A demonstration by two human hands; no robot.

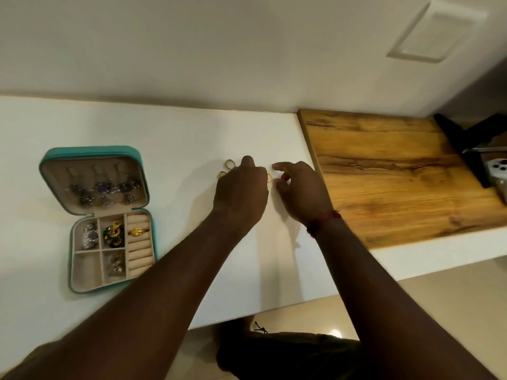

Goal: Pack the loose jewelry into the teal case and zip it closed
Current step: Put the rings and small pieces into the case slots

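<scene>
**Rings under the hands, case away to the left**

2 gold rings point(229, 163) lie on the white counter point(170, 138) just past the left hand point(241, 190), and a third ring point(269, 177) shows between it and the right hand point(300, 187). The left hand curls down over them, and whether it pinches 1 cannot be told. The right hand hangs loosely bent, with nothing seen in it. The open teal case point(55, 156) lies well to the left, nearer the left hand.
</scene>
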